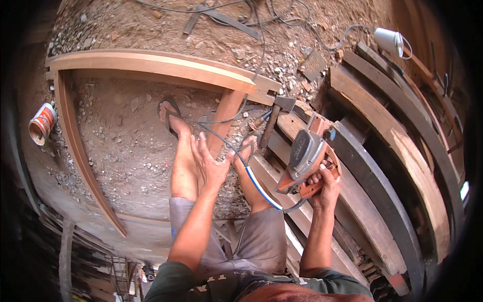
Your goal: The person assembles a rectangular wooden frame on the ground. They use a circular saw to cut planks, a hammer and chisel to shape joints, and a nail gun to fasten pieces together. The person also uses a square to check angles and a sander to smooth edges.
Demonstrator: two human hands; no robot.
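Observation:
My right hand (324, 186) is wrapped round the handle of an orange electric planer (307, 156) with a dark grey cover, held up above the stacked timber on my right. From its rear runs a cord (259, 186), partly wrapped in blue and white. My left hand (210, 163) holds nothing, its fingers spread above the space between my legs. Beyond it, a wooden frame (151, 67) of reddish-brown timbers lies on the ground around one sandaled foot. One short timber (226, 116) of the frame passes between my feet.
Long boards (392, 141) are stacked along the right. A hatchet (274, 113) rests by the frame's corner. An orange-and-white can (43, 124) lies at the left, and a white bucket (389, 40) lies tipped at the far right. Loose cables (246, 12) cross the rubble-strewn dirt.

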